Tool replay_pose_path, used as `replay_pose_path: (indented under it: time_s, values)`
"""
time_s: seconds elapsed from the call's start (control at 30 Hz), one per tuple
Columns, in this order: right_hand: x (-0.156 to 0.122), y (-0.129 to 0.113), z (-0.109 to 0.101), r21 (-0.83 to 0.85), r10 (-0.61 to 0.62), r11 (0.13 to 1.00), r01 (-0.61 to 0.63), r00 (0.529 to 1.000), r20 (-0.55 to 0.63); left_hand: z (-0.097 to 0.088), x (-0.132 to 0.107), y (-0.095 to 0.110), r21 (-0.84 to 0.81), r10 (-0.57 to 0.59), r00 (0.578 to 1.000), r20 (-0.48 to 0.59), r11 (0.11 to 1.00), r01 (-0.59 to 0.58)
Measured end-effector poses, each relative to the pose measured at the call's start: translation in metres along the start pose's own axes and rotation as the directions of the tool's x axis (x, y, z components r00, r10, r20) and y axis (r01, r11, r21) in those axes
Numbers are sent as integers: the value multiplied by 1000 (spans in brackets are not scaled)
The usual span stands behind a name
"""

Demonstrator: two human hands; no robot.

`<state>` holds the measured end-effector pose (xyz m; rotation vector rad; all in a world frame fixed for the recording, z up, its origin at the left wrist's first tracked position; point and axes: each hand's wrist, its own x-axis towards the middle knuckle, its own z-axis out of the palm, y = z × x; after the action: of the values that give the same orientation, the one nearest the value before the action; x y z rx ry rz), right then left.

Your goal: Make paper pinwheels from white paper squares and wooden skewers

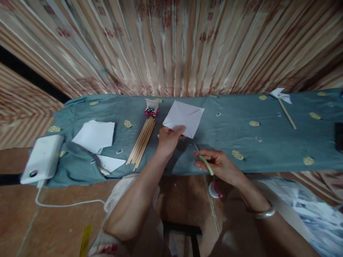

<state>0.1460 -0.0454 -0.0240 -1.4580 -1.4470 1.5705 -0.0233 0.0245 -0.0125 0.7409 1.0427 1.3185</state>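
My left hand (169, 140) pinches the lower edge of a square sheet of white paper (184, 116), thumb on top. Lines run diagonally from the sheet's corners toward its middle; some look like slits. In my right hand (218, 162) is a pair of scissors (205, 164) with a pale green handle, seen nearly edge-on. Their thin metal tip points up at the sheet's lower corner, just short of it; whether the blades are apart I cannot make out. Both hands are above the front part of the cloth-covered table (230, 132).
Left of my hands lie several wooden sticks (142, 142), an open red box of small metal pins (151, 109), stacked white paper (95, 135), a paper offcut (111, 162) and a white device with a cable (44, 159). A paper pinwheel on a stick (281, 96) lies far right. A curtain (171, 46) hangs behind.
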Motion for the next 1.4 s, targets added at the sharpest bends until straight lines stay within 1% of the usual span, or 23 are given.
replay_pose_path:
  time_s: [0.07,0.1,0.17,0.23,0.33,0.4,0.47,0.57,0.67,0.77,0.9,1.0,1.1,1.2,1.27,1.33,1.4]
  values:
    - [-4,5,-11,-212,-81,975,65,995,-66,-1,1,0,-10,2,1000,-5,1000,-2]
    - [-6,6,-16,-324,-119,943,71,984,-130,-2,1,0,-12,1,1000,-6,1000,-1]
    - [-9,9,-28,-522,-165,853,15,956,-241,-2,0,-3,0,-2,1000,-5,1000,2]
    - [-11,10,-38,-653,-195,753,-81,920,-340,0,-1,-7,39,-7,1000,16,999,6]
    - [-11,12,-50,-771,-228,596,-224,874,-430,3,-3,-19,170,-24,997,67,985,12]
    - [-11,13,-56,-820,-235,498,-283,866,-442,4,-3,-28,293,-41,993,112,956,7]
    - [-11,12,-59,-848,-234,430,-311,868,-438,3,-2,-37,398,-50,986,157,917,-16]
    - [-11,10,-61,-867,-226,368,-335,873,-433,-1,0,-47,538,-32,976,216,838,-92]
    - [-11,6,-61,-867,-218,344,-360,868,-446,-5,0,-51,626,5,965,261,761,-173]
    - [-9,4,-63,-846,-202,346,-406,849,-489,-8,-1,-51,679,27,956,293,698,-228]
    - [-5,1,-68,-818,-204,364,-445,819,-536,-11,-1,-51,689,30,939,343,671,-273]
    - [-3,-2,-71,-808,-191,344,-478,807,-559,-13,-3,-49,688,59,937,345,663,-295]
    - [-2,-4,-73,-813,-168,316,-489,815,-555,-15,-6,-41,702,66,941,331,650,-292]
    - [-1,-5,-75,-814,-141,303,-495,822,-552,-19,-11,-28,738,8,946,323,624,-257]
    - [-2,-5,-75,-813,-124,308,-495,826,-550,-25,-14,-17,772,-1,952,305,587,-246]
    - [-2,-6,-74,-812,-125,325,-485,829,-545,-32,-15,-7,801,70,960,270,537,-265]
    - [-2,-7,-74,-811,-142,345,-472,828,-542,-41,-14,3,817,198,950,242,486,-310]
